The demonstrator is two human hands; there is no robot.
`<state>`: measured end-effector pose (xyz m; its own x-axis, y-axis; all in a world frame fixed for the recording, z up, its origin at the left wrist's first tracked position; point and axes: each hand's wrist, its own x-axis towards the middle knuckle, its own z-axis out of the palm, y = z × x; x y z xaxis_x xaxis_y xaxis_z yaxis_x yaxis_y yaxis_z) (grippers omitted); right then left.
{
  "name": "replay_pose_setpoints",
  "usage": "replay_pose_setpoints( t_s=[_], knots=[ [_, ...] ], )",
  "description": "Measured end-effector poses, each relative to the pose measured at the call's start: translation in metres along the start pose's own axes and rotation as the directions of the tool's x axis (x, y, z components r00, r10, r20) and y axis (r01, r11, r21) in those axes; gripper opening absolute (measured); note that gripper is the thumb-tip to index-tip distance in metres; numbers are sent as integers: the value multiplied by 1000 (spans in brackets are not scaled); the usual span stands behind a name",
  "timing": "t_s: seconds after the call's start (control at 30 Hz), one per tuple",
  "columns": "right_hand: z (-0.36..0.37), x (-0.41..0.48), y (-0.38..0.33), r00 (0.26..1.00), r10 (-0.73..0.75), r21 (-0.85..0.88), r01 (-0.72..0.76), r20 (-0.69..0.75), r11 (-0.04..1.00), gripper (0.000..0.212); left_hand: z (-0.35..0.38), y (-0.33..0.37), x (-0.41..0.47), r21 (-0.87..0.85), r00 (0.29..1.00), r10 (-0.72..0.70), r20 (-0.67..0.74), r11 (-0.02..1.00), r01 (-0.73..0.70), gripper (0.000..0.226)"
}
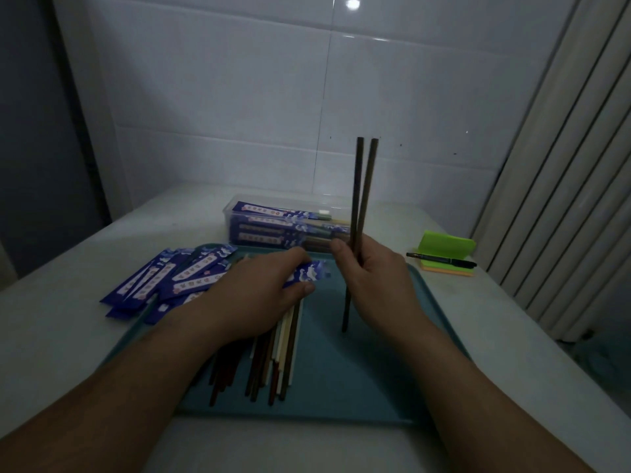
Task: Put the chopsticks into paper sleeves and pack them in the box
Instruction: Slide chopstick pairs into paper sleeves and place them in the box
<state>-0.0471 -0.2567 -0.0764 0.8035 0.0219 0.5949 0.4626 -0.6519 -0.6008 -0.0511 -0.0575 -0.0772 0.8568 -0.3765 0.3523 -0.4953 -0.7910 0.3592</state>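
Head view, as I see it from my remote station. My right hand [370,278] grips a pair of dark chopsticks [362,186] near the middle of their length, fingers curled round both sticks and thumb pressed against them. The pair stands almost upright, upper ends slightly apart, lower tips down at the floor of the teal tray [358,370], where they appear to touch.

My left hand [259,288] pinches one blue paper sleeve [312,270] between thumb and fingers, its printed end sticking out toward the right hand. This hand lies over the loose chopsticks [273,363], a bundle of dark, red-brown and pale sticks lying lengthwise on the left half of the tray.

The clear box [235,206] sits just beyond the tray's far edge and holds sleeved chopsticks [269,220] laid flat. A heap of empty sleeves [164,278] spreads over the tray's far left corner and onto the white table [68,336].

To the right of the tray, a black pen [440,259] lies across a pad of sticky notes [447,244].
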Motion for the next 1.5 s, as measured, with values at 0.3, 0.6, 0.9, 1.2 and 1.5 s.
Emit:
replay_pose_setpoints(
  t_s=[0.3,0.6,0.9,1.2,1.5],
  knots=[
    [-16,16,3,896,418,607,-253,-146,753,41,-3,0,1,-27,1000,6,29,1000,-6,31],
    [-14,16,4,893,442,723,-252,-81,643,39,-4,0,0,-96,995,45,91,995,-36,27],
    [-5,10,-3,917,394,740,-307,61,599,29,-5,7,0,-225,996,56,66,973,-40,23],
    [5,8,-5,889,416,670,-427,191,607,40,-7,3,5,-301,998,-28,57,953,44,12],
    [5,7,-1,860,368,680,-507,354,530,33,-9,4,4,-299,998,-41,56,952,56,13]
  ],
)
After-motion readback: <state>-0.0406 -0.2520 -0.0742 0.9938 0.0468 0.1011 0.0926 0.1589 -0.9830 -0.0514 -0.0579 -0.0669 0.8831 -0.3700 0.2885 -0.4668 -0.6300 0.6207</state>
